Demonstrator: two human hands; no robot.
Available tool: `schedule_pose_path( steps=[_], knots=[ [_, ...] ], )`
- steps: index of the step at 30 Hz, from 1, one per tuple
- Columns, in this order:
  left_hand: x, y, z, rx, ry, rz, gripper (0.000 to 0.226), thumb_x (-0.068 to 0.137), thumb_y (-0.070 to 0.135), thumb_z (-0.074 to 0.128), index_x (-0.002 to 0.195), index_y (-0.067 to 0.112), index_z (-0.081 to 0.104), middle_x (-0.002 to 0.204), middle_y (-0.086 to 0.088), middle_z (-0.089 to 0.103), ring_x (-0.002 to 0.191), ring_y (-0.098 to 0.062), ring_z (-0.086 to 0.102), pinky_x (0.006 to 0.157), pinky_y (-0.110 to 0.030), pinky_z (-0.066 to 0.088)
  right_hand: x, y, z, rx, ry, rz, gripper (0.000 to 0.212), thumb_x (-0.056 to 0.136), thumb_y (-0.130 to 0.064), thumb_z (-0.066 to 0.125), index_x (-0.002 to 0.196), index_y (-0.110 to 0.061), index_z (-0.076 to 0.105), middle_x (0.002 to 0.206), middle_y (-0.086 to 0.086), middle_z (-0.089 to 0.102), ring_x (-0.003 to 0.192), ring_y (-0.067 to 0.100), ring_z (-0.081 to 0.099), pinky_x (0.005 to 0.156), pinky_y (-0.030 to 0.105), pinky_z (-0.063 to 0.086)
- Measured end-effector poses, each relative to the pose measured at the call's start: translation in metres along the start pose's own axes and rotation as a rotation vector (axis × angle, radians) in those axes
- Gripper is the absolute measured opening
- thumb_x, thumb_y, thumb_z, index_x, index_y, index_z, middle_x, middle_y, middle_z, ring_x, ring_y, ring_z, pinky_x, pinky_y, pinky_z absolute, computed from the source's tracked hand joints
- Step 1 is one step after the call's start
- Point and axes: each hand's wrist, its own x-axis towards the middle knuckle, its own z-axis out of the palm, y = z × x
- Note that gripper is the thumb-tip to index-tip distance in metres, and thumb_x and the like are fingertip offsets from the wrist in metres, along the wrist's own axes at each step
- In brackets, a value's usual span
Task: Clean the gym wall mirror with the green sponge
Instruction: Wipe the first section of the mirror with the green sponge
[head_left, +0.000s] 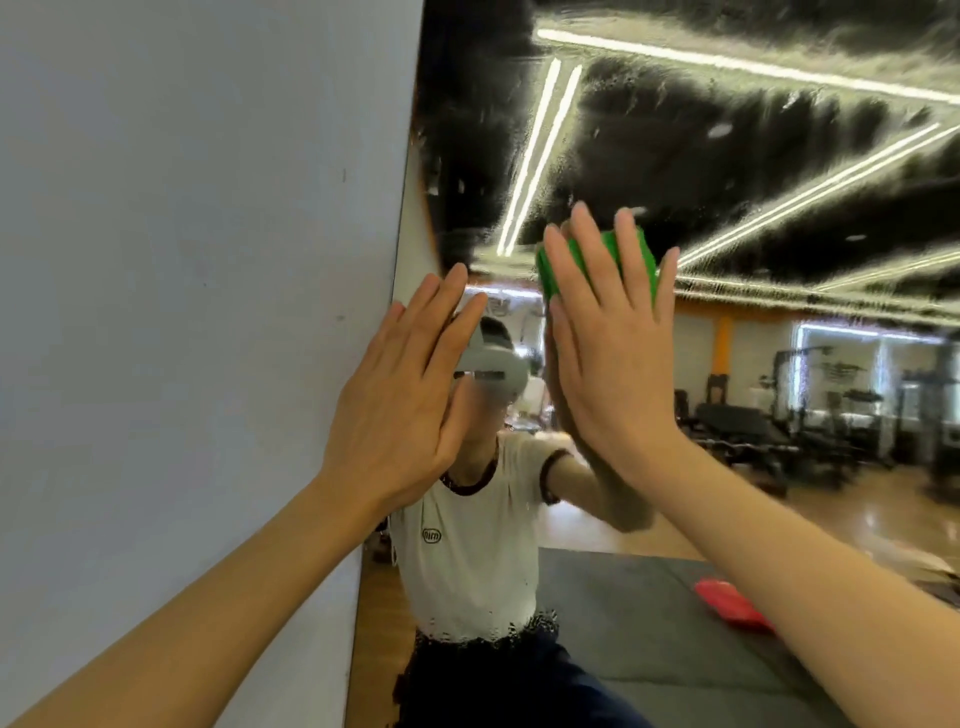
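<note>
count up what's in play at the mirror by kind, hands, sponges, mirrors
hands: 2, the left hand flat with straight fingers at the mirror's edge, the right hand pressing with straight fingers
green sponge: 1, under the right hand against the glass
wall mirror: 1, streaked with wet film
total: 4

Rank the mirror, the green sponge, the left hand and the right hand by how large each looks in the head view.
1. mirror, by far the largest.
2 and 3. right hand and left hand: they look much alike, so no ranking between them.
4. green sponge, smallest, though the right hand covers much of it.
</note>
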Motion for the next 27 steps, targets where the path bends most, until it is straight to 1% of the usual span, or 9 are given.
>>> schedule_pose_path(
  steps=[4,6,9,13,17,20,22,25,27],
  knots=[
    [-0.001,0.001,0.001,-0.022,0.012,0.003,0.059,0.103,0.027,0.036,0.158,0.007,0.029,0.167,-0.012,0.020,0.155,-0.021,0.013,0.127,-0.031,0.002,-0.098,-0.011,-0.013,0.000,-0.129,-0.269,0.058,0.102,-0.020,0.046,0.158,-0.017,0.030,0.166,0.008,0.021,0.155,0.032,0.012,0.123,0.060,0.006],
    [0.000,0.000,0.001,-0.027,0.014,0.004,0.059,0.103,0.026,0.037,0.158,0.007,0.029,0.167,-0.013,0.021,0.155,-0.022,0.013,0.128,-0.032,0.002,-0.099,-0.001,-0.020,-0.025,-0.181,-0.377,0.057,0.102,-0.023,0.044,0.157,-0.018,0.032,0.165,0.007,0.024,0.154,0.030,0.014,0.123,0.059,0.008],
    [0.000,0.000,0.002,-0.007,0.001,-0.009,0.061,0.102,0.025,0.041,0.159,0.009,0.025,0.168,-0.011,0.018,0.156,-0.019,0.009,0.127,-0.030,0.000,-0.023,0.002,-0.010,-0.028,-0.121,-0.244,0.053,0.104,-0.025,0.034,0.157,-0.018,0.032,0.165,0.008,0.027,0.154,0.031,0.014,0.124,0.054,0.001],
    [0.000,0.000,0.002,-0.021,-0.015,-0.017,0.063,0.101,0.025,0.042,0.159,0.006,0.025,0.168,-0.011,0.019,0.156,-0.020,0.010,0.127,-0.029,-0.001,0.044,-0.014,0.005,-0.034,-0.018,-0.032,0.052,0.104,-0.021,0.033,0.155,-0.017,0.036,0.164,0.009,0.029,0.153,0.035,0.017,0.122,0.061,0.008],
    [-0.001,0.002,-0.001,-0.078,-0.006,-0.035,0.064,0.103,0.026,0.040,0.160,0.008,0.018,0.169,-0.009,0.015,0.157,-0.017,0.008,0.127,-0.028,-0.003,-0.041,-0.018,-0.001,0.005,-0.097,-0.238,0.059,0.101,-0.017,0.051,0.157,-0.018,0.033,0.166,0.008,0.023,0.155,0.033,0.011,0.123,0.061,0.010],
    [-0.007,-0.010,-0.011,-0.075,-0.027,-0.002,0.062,0.104,0.024,0.039,0.161,0.011,0.017,0.169,-0.005,0.011,0.157,-0.013,0.004,0.126,-0.029,-0.004,-0.086,-0.007,-0.015,-0.014,-0.189,-0.500,0.057,0.101,-0.023,0.044,0.157,-0.020,0.032,0.165,0.006,0.025,0.154,0.031,0.015,0.122,0.061,0.013],
    [-0.005,-0.027,-0.022,-0.024,-0.045,0.038,0.059,0.105,0.022,0.036,0.160,0.012,0.019,0.169,-0.004,0.012,0.156,-0.012,0.003,0.126,-0.028,-0.004,-0.070,0.004,-0.018,-0.033,-0.237,-0.562,0.056,0.102,-0.026,0.039,0.157,-0.021,0.031,0.165,0.005,0.027,0.154,0.030,0.014,0.123,0.058,0.009],
    [0.016,-0.055,-0.036,0.039,-0.080,0.045,0.056,0.107,0.026,0.026,0.161,0.013,0.019,0.169,-0.005,0.013,0.156,-0.015,0.006,0.126,-0.027,-0.004,-0.017,-0.004,-0.013,0.065,-0.142,-0.228,0.053,0.104,-0.026,0.034,0.157,-0.017,0.030,0.165,0.008,0.026,0.155,0.028,0.012,0.125,0.049,-0.005],
    [0.027,-0.068,-0.039,0.100,-0.110,0.090,0.055,0.108,0.028,0.023,0.161,0.014,0.020,0.168,-0.007,0.014,0.156,-0.021,0.010,0.126,-0.028,-0.003,0.001,-0.021,-0.006,0.203,-0.080,0.003,0.048,0.105,-0.024,0.037,0.152,-0.012,0.038,0.164,0.009,0.029,0.155,0.028,0.012,0.124,0.050,-0.005]
  ],
)
